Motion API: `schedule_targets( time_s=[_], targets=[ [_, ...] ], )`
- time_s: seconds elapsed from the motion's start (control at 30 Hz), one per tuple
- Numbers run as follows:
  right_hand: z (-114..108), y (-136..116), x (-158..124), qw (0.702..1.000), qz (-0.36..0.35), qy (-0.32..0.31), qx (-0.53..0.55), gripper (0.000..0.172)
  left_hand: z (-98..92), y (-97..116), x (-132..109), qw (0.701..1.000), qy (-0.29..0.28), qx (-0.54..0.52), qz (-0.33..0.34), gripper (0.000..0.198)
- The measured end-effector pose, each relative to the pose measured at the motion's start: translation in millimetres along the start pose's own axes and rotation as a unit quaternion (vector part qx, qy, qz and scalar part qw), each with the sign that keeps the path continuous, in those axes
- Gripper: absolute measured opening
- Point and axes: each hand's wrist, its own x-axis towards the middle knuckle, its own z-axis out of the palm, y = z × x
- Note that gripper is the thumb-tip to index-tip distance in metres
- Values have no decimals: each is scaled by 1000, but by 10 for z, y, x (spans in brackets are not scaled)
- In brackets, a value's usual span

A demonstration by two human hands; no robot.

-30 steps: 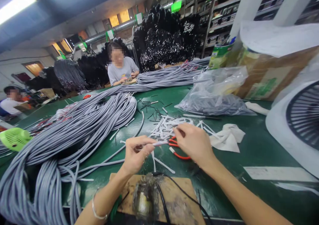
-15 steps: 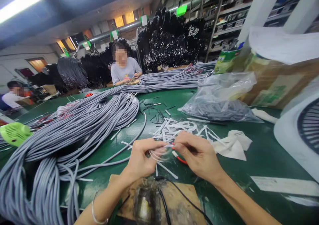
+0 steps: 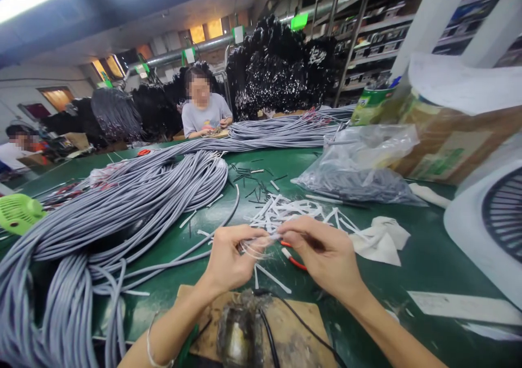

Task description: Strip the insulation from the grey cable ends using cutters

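In front of me, my left hand [image 3: 234,256] is closed in a pinch around a short light-grey cable end [image 3: 274,237]. My right hand [image 3: 324,248] pinches the same piece from the other side, and its fingertips nearly meet those of the left. Thin pale strands [image 3: 255,250], smeared by motion, hang under my left fingers. Beneath my right hand lies a red-handled tool [image 3: 294,260], partly hidden by the fingers. White strips [image 3: 285,210] are heaped on the table just beyond both hands.
Bundles of grey cable [image 3: 134,205] cover the left side of the green table [image 3: 261,167]. A stained board [image 3: 293,324] bears a metal block [image 3: 238,330] and black cords. To the right are a plastic bag [image 3: 359,167], a white cloth [image 3: 383,240] and a fan [image 3: 489,226]. A co-worker [image 3: 206,110] sits opposite.
My right fingertips have shifted slightly left along the cable end, closer to my left fingers. The thin strands still blur with motion. The view has tilted a little.
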Motion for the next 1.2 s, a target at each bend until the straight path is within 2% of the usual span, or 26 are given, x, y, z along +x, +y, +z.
schedule_targets(
  time_s=[0.07,0.23,0.33,0.43,0.5,0.53,0.6,0.63,0.67,0.77,0.83,0.9,0.97,1.0,1.13,1.2],
  targets=[
    [20,-6,3,1000,5,-29,4,30,20,-11,-14,1000,-14,-6,12,25],
    [101,73,30,983,120,-114,84,50,51,-33,-18,998,-11,8,54,25],
    [103,70,28,983,127,-107,74,51,64,-56,-24,992,28,85,91,21],
    [105,40,7,985,143,-76,59,51,90,-89,-53,966,62,211,138,21],
    [128,31,-5,966,201,-99,130,53,111,-103,-72,949,63,263,163,25],
    [143,31,-7,946,241,-119,184,54,121,-103,-77,947,62,268,166,25],
    [171,39,-6,897,309,-139,284,57,136,-88,-73,960,64,230,144,22],
    [179,45,-5,882,327,-127,314,57,140,-74,-65,972,71,192,119,20],
    [181,51,-6,880,331,-98,327,57,142,-58,-53,982,82,148,88,18],
    [164,71,-25,918,284,-11,277,50,134,-11,-14,993,117,31,-14,20],
    [154,74,-52,951,229,-23,207,48,123,9,3,990,127,-12,-58,25],
    [157,62,-81,973,173,-73,137,47,114,18,8,988,130,-40,-79,28],
    [169,37,-104,983,128,-108,80,46,111,20,5,986,133,-50,-85,29],
    [174,24,-111,986,111,-107,60,45,111,20,2,987,131,-49,-84,30],
    [162,-5,-109,997,76,16,6,28,120,4,-3,991,111,-20,-70,29],
    [131,0,-93,997,64,48,-11,25,126,-25,1,995,86,7,-42,27]
  ],
)
